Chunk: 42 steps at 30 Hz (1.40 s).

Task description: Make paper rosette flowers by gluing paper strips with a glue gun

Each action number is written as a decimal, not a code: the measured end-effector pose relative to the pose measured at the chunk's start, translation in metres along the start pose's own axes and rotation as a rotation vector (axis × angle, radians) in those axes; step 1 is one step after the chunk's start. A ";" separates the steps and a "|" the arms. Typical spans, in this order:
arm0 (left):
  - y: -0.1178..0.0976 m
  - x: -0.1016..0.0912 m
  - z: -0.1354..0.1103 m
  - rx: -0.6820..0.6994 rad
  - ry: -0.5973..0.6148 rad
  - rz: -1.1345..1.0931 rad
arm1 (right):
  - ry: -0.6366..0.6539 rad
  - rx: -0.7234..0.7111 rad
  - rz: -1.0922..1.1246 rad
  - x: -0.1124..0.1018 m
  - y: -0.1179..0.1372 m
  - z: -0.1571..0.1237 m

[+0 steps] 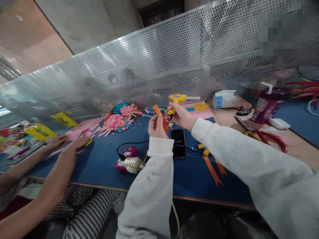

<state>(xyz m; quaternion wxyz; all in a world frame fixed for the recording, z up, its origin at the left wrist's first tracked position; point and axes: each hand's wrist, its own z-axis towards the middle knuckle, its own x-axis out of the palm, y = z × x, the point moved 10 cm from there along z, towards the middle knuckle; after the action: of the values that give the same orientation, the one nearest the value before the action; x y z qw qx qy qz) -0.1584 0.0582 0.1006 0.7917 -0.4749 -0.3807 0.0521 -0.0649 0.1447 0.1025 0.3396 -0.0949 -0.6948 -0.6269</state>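
My left hand (158, 126) is closed on an orange paper strip (157, 109), which stands up from between the fingers. Close beside it, my right hand (183, 117) grips a yellow hot glue gun (177, 98) with a pale glue stick (192, 98) jutting from its back end. The gun's dark nozzle points down toward the strip; whether they touch I cannot tell. Below my hands lies a black phone (178, 142) with a lit screen. Two orange strips with notched ends (211, 170) lie to the right, under my forearm.
A co-worker's hands (78, 143) with yellow-handled scissors (89, 142) are at the left. Pink and blue paper flowers (116, 121) sit near the perforated metal screen (149, 71). Red-handled scissors (267, 136), a purple bottle (267, 104) and a tissue pack (224, 99) stand right. A power adapter (133, 164) lies nearer.
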 end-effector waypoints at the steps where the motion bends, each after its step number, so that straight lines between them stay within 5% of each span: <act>1: 0.002 0.002 0.002 -0.014 0.031 0.032 | -0.015 0.012 0.022 -0.009 -0.001 -0.007; 10: 0.012 0.003 0.021 0.075 0.223 0.449 | -0.056 -0.031 0.174 -0.040 -0.014 -0.057; 19: 0.030 0.001 0.024 0.037 0.233 0.444 | -0.148 -0.060 0.076 -0.051 -0.033 -0.070; 42: 0.029 -0.001 0.024 0.184 0.245 0.551 | -0.315 -0.028 -0.145 -0.073 -0.043 -0.075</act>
<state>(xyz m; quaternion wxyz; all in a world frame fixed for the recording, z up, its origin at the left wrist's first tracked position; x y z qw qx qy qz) -0.1667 0.0903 0.0830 0.8275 -0.4892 -0.1330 0.2413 -0.0081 0.0876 0.0233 0.1789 -0.1462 -0.7356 -0.6368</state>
